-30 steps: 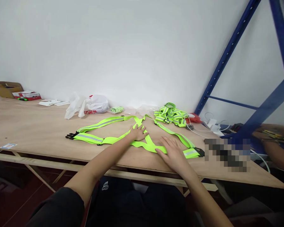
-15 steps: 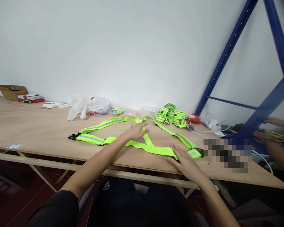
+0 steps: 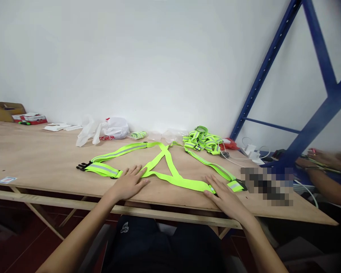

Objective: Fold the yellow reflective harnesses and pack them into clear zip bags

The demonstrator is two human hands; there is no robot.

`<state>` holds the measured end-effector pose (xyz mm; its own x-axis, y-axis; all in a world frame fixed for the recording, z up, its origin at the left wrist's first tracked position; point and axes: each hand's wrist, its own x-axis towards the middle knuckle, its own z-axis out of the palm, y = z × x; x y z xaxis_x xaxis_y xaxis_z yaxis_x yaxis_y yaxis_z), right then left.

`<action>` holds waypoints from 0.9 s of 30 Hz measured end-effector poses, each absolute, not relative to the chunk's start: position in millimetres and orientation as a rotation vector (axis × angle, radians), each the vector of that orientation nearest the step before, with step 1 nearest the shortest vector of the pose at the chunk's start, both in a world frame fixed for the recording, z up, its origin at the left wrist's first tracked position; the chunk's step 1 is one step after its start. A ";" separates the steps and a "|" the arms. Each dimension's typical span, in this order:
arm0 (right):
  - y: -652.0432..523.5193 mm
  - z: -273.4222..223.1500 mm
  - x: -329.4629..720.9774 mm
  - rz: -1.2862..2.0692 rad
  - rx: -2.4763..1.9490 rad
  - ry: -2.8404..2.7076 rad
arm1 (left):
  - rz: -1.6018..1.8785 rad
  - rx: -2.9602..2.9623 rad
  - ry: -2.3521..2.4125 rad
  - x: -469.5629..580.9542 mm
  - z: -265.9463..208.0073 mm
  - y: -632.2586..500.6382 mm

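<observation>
A neon-yellow reflective harness (image 3: pixel 187 183) with grey stripes lies spread on the wooden table (image 3: pixel 57 159), its straps crossing in the middle. At its left end is a black buckle (image 3: pixel 83 166); another dark buckle sits at the right end. My left hand (image 3: pixel 129 183) lies flat over the lower left strap, fingers stretched out. On the lower right strap rests my right hand (image 3: pixel 224 193), fingers extended, covering part of the band. Neither hand grips anything.
A heap of similar straps (image 3: pixel 203 140) lies at the back, beside a red bag (image 3: pixel 229 144) and white cables. Further left are a white plastic bag (image 3: pixel 116 128), papers and a cardboard box (image 3: pixel 5 112). A blue rack (image 3: pixel 261 76) rises at right, near another person's arm (image 3: pixel 326 185).
My left hand has moved left and nearer to me, from the crossing straps to the lower left strap. My right hand stays on the lower right strap. The view has shifted slightly.
</observation>
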<state>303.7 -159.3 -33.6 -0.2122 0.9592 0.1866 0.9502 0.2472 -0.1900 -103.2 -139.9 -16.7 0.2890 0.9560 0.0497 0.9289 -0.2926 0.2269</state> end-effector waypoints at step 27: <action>-150.2 -53.4 375.8 -0.286 -1.942 -1.921 | 0.425 1.413 2.792 -265.8 4.1 -149.6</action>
<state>375.8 -150.2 -53.4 0.0383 0.9109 0.4108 0.9911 0.0177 -0.1317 -265.8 -149.6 4.1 -0.5996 0.7889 0.1344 0.7932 0.5635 0.2311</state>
